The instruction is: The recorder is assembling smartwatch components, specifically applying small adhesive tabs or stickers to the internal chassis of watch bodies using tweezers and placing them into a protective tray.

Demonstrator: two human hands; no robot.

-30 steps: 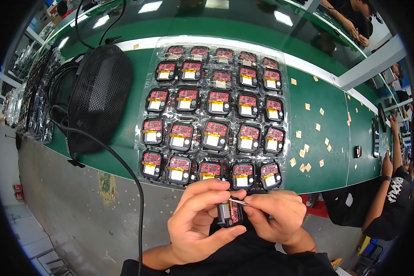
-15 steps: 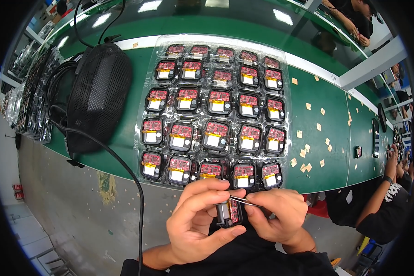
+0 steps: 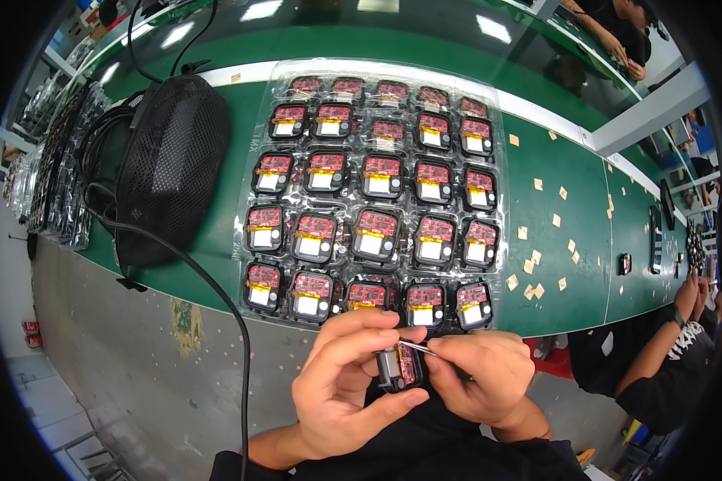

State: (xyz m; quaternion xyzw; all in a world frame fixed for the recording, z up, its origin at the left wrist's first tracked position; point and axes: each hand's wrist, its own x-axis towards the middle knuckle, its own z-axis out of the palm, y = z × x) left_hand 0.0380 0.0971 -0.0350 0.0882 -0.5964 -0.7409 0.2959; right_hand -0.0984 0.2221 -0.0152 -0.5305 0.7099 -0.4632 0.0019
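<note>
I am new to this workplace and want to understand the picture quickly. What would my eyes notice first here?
First, the clear plastic tray in the middle of the green table, filled with rows of small black modules with red boards. Next, at the bottom centre, the left hand holds one such module while the right hand touches it with thin tweezers. A black mesh bag lies left of the tray.
</note>
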